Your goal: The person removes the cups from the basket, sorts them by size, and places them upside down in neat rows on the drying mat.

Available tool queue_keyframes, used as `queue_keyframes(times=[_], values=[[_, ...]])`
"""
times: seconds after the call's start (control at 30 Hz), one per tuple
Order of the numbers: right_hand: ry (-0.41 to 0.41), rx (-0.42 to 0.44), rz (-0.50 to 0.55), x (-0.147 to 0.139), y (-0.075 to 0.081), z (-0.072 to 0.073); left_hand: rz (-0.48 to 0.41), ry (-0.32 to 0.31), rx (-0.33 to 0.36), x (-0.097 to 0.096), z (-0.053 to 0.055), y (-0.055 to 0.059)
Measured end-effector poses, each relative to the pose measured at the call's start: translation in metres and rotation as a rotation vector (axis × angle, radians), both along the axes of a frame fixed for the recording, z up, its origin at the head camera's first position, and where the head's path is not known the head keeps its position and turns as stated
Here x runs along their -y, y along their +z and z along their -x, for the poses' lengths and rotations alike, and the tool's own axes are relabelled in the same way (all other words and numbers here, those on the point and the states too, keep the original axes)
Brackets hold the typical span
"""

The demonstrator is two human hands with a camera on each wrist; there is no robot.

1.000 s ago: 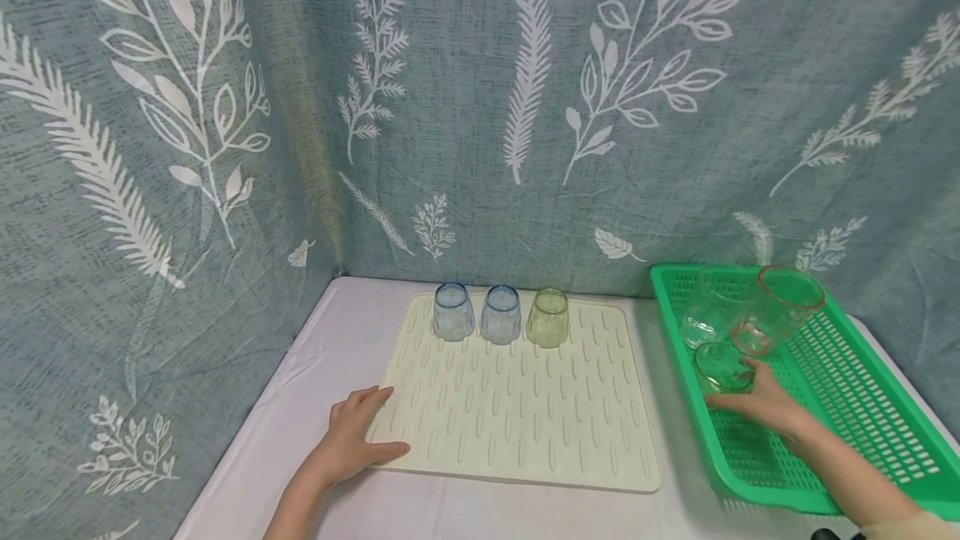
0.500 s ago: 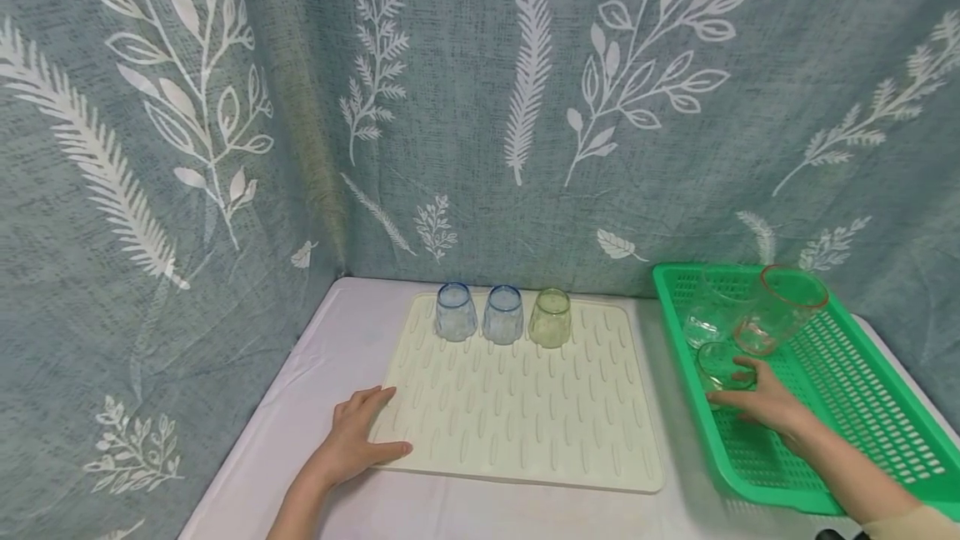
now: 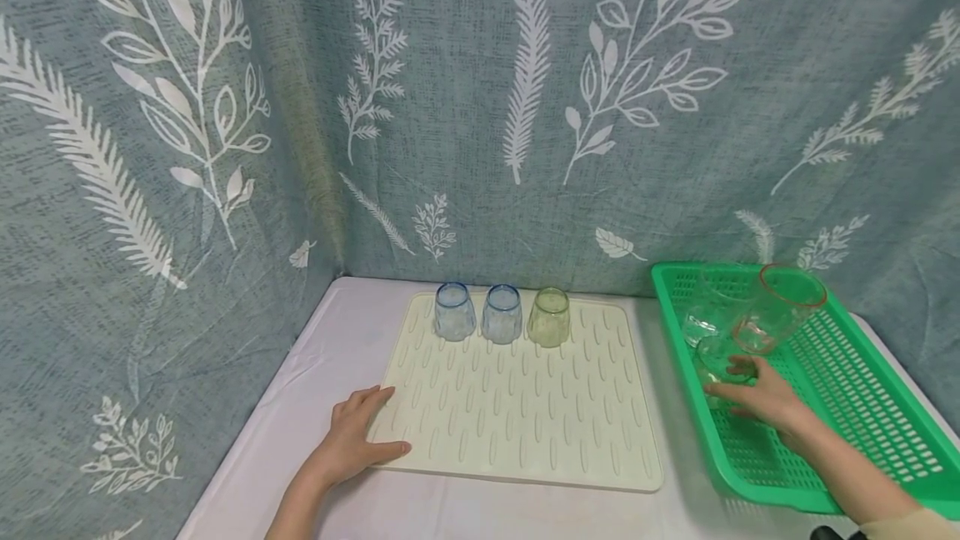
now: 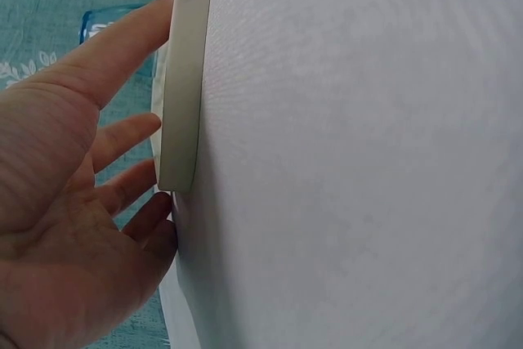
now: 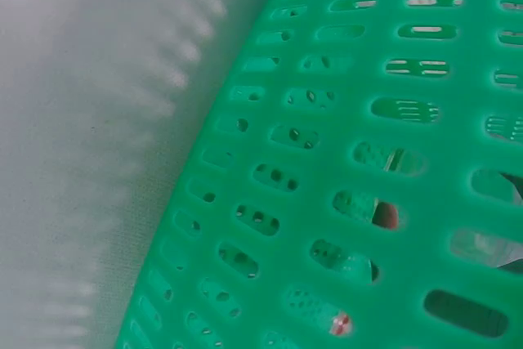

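Plainly, the white-covered counter (image 3: 337, 340) runs under the cream ridged mat (image 3: 510, 407), and blue-green fabric (image 3: 465, 132) printed with white leaves hangs beyond the mat and to both its sides. Along the mat's far edge stand two blue-tinted glasses (image 3: 454, 319) and a yellow-green glass (image 3: 549, 326), while the left hand (image 3: 351, 436), fingers loosely spread, touches the mat's near left corner area. Right of the mat, in a green basket (image 3: 780, 500), the right hand (image 3: 767, 398) has fingers and thumb curled round a clear glass (image 3: 712, 361).
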State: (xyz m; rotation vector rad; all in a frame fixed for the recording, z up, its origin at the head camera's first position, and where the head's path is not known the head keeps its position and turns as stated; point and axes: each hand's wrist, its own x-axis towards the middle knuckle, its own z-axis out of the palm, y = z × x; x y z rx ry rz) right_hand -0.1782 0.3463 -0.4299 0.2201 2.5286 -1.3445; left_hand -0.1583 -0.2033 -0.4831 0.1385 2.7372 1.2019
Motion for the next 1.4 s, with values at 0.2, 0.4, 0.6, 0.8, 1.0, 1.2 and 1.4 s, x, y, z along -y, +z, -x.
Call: queue_keyframes(times=[0.2,0.4,0.6,0.8,1.0,1.2,1.4], values=[[-0.01,-0.082,-0.008,0.0,0.003,-0.004,0.007,0.0,-0.003,0.0,0.0,0.0],[-0.059,-0.149,-0.009,0.002,0.009,-0.009,0.008,0.0,-0.004,0.0,0.0,0.0],[-0.118,-0.192,-0.005,0.004,0.019,-0.013,-0.008,-0.001,0.006,-0.001,0.001,0.0],[-0.186,-0.271,-0.016,0.01,0.025,-0.017,-0.012,0.004,0.007,-0.002,0.001,-0.002],[-0.233,-0.312,-0.003,0.019,0.032,-0.021,-0.012,0.008,0.01,-0.001,0.0,-0.001],[-0.237,-0.346,0.061,0.035,0.038,-0.024,-0.018,0.006,0.009,-0.001,-0.001,0.001],[-0.147,-0.364,0.153,0.054,0.041,-0.024,-0.012,0.005,0.004,0.0,-0.001,0.0]])
